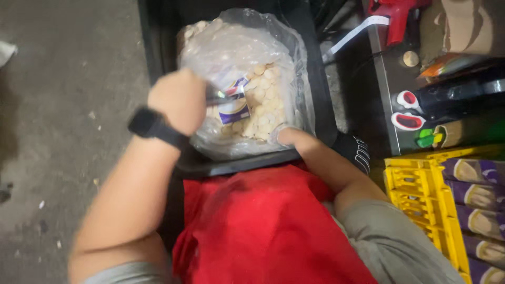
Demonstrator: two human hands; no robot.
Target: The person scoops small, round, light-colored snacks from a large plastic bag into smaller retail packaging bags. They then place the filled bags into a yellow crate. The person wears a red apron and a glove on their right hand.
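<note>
A clear plastic bag (pixel 247 58) full of small round pale biscuits sits in a black crate (pixel 321 105) in front of me. My left hand (pixel 179 100), with a black watch on the wrist, is fisted against the bag's left side and grips a small dark-handled tool with a blue and white label next to it. My right hand (pixel 300 142) presses its fingers on the bag's lower right edge at the crate rim. A red cloth (pixel 263 226) covers my lap below the crate.
A yellow plastic crate (pixel 421 200) with several purple packets stands at the lower right. Behind it are dark bottles (pixel 452 94) and a red object (pixel 394 16). Grey concrete floor (pixel 68 105) lies to the left.
</note>
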